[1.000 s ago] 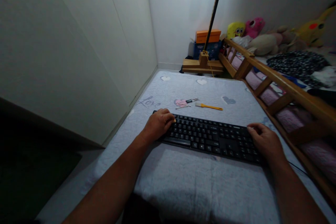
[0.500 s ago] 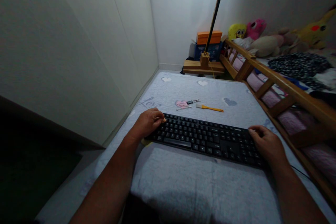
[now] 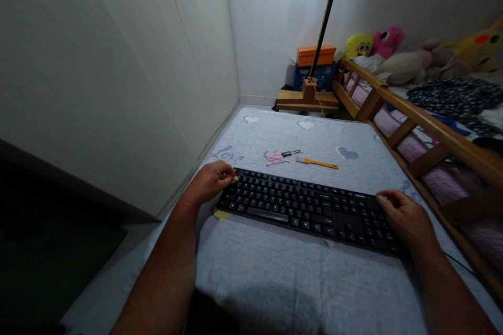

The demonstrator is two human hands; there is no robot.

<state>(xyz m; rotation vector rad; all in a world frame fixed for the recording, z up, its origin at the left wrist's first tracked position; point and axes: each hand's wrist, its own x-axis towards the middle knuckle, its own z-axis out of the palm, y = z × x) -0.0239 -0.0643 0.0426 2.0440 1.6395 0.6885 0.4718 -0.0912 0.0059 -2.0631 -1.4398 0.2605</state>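
A black full-size keyboard [image 3: 275, 199] lies on the light blue bedding, its long side running across in front of me. My left hand [image 3: 212, 180] is at its upper left corner, fingers pinched on a small tan piece [image 3: 235, 178] too small to identify; this piece is at the top-left keys. My right hand [image 3: 408, 220] grips the keyboard's right end, thumb along the top edge, covering part of the number pad. Beyond the keyboard lie a yellow-handled brush [image 3: 320, 164], a thin tool with a dark grip [image 3: 288, 154] and white cotton swabs [image 3: 277, 162].
A wooden bed rail [image 3: 436, 123] runs along the right, with plush toys [image 3: 359, 46] behind it. White wardrobe doors [image 3: 157, 73] stand at the left. A wooden lamp base [image 3: 308, 97] and an orange box [image 3: 316, 55] are at the far end. A cable [image 3: 459, 263] trails right.
My left hand has slid left along the keyboard's top edge with the small tan piece, uncovering the lower left keys. My right hand stays on the right end. The view has shifted slightly.
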